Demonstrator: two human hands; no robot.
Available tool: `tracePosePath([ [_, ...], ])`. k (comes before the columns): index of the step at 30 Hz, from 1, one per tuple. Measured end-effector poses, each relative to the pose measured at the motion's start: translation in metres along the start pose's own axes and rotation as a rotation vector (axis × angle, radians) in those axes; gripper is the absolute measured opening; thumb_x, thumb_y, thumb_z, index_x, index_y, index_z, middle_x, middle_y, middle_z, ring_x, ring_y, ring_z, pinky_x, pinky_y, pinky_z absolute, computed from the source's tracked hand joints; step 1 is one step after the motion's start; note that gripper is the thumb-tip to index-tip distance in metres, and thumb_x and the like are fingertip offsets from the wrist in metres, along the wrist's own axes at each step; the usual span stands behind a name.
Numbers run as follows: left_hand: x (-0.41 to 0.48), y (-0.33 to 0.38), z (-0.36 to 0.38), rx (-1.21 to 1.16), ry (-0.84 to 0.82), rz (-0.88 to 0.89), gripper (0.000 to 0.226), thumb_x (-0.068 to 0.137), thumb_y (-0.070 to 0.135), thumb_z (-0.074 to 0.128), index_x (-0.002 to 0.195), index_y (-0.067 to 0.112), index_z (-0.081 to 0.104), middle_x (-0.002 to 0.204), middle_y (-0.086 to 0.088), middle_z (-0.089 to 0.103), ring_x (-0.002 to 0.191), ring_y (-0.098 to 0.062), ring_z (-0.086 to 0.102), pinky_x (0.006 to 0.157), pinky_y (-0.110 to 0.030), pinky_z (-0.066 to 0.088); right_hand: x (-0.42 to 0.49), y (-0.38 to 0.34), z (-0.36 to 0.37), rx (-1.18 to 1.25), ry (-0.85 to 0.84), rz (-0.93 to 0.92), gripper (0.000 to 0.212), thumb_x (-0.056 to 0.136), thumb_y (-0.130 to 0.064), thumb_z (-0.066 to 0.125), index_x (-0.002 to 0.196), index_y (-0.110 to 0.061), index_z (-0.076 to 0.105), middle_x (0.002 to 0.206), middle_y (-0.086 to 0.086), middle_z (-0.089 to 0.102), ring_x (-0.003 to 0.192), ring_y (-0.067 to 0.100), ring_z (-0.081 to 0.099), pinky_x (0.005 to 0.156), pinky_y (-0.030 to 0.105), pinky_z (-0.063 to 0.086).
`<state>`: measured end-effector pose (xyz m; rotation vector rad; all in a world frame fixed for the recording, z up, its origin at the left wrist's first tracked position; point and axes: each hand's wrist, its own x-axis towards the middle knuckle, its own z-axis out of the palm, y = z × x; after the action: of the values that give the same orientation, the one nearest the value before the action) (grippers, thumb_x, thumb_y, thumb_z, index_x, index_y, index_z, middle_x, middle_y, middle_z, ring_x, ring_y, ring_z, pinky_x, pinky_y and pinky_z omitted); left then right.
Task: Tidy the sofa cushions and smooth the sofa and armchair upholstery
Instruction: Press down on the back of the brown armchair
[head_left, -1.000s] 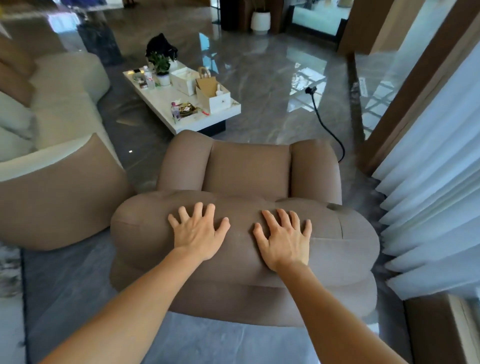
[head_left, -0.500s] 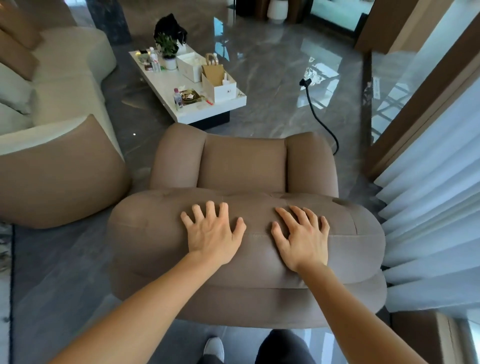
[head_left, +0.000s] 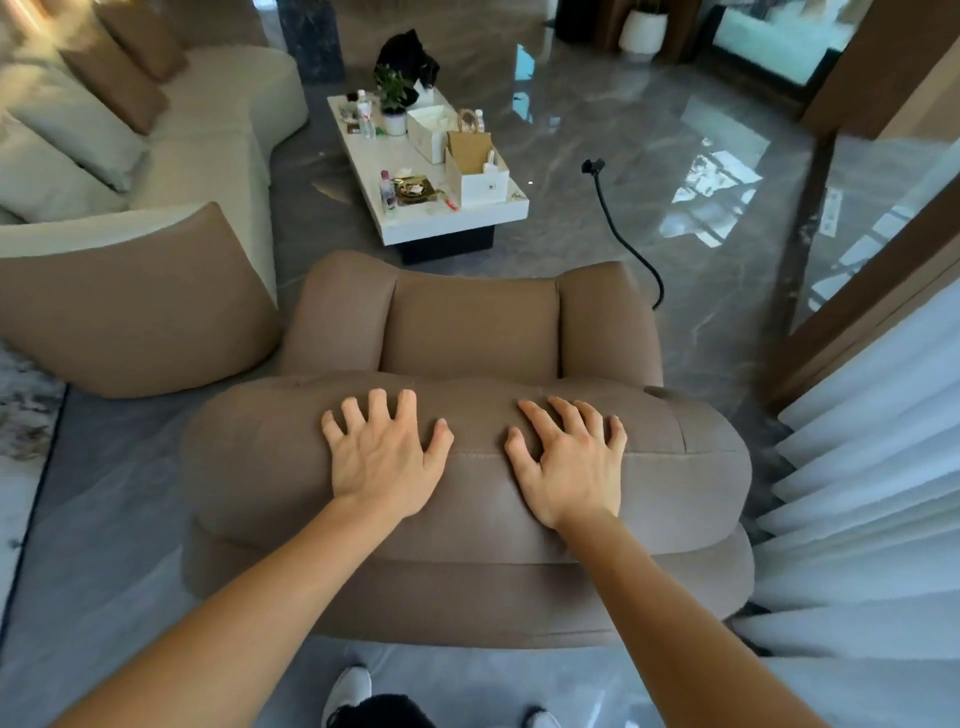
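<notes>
To my left the sofa (head_left: 156, 171) carries four cushions, its brown end (head_left: 135, 306) just beside the armchair (head_left: 467, 322); bare floor lies between. My left hand (head_left: 384, 457) and right hand (head_left: 571, 467) both press flat, fingers spread, gripping nothing, on the near top of the armchair's back. Curtains (head_left: 872, 493) crowd its right edge.

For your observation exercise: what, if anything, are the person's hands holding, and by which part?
Nothing is held. The left hand and right hand lie open, fingers spread, on the armchair's padded backrest.
</notes>
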<state>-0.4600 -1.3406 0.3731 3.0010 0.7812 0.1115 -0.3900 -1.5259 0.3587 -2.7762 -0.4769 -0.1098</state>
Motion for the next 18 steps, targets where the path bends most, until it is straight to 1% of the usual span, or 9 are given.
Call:
tracePosePath([
  [4,-0.021,0.042,0.002,-0.006,0.007,-0.079,0.065,0.087,0.062,0.021,0.122,0.018,0.053,0.123,-0.015,0.056,0.112,-0.04,0.047,0.102,-0.061,0.033,0.001,0.043,-0.009,-0.002,-0.024,-0.073,0.058,0.091,-0.065,0.028,0.134,-0.04,0.057,0.143,0.0,0.057,0.138,0.027,0.038,0.118,0.058,0.018],
  [9,-0.052,0.094,0.007,-0.052,-0.015,-0.135,0.061,0.087,0.06,0.02,0.119,0.019,0.053,0.126,-0.014,0.055,0.117,-0.037,0.045,0.104,-0.062,0.031,-0.003,0.095,-0.022,0.002,-0.04,-0.14,0.056,0.092,-0.063,0.029,0.134,-0.04,0.058,0.142,0.0,0.058,0.138,0.026,0.039,0.118,0.057,0.018],
  [10,-0.056,0.103,0.009,-0.076,-0.018,-0.132,0.061,0.087,0.059,0.02,0.12,0.019,0.053,0.13,-0.013,0.054,0.122,-0.037,0.043,0.106,-0.062,0.029,-0.004,0.104,-0.024,0.001,-0.036,-0.153,0.055,0.092,-0.063,0.03,0.134,-0.04,0.058,0.142,-0.001,0.058,0.138,0.026,0.04,0.118,0.056,0.018],
  [12,-0.062,0.121,0.014,-0.12,-0.034,-0.121,0.064,0.088,0.058,0.018,0.13,0.021,0.05,0.143,-0.009,0.049,0.134,-0.035,0.036,0.111,-0.061,0.021,-0.004,0.122,-0.03,-0.008,-0.023,-0.172,0.054,0.092,-0.062,0.032,0.133,-0.04,0.059,0.141,-0.001,0.059,0.137,0.026,0.042,0.118,0.056,0.02],
  [14,-0.065,0.136,0.017,-0.149,-0.06,-0.114,0.068,0.088,0.057,0.016,0.138,0.023,0.046,0.151,-0.007,0.044,0.14,-0.034,0.03,0.113,-0.06,0.016,-0.002,0.138,-0.036,-0.027,-0.036,-0.184,0.054,0.092,-0.061,0.032,0.134,-0.04,0.059,0.142,-0.002,0.059,0.138,0.025,0.042,0.118,0.055,0.02],
  [18,-0.071,0.161,0.022,-0.183,-0.069,-0.136,0.07,0.089,0.058,0.017,0.14,0.021,0.046,0.152,-0.01,0.043,0.141,-0.037,0.03,0.113,-0.061,0.014,0.007,0.162,-0.043,-0.062,-0.072,-0.212,0.055,0.092,-0.062,0.029,0.137,-0.042,0.055,0.146,-0.003,0.055,0.141,0.024,0.039,0.12,0.053,0.018],
])
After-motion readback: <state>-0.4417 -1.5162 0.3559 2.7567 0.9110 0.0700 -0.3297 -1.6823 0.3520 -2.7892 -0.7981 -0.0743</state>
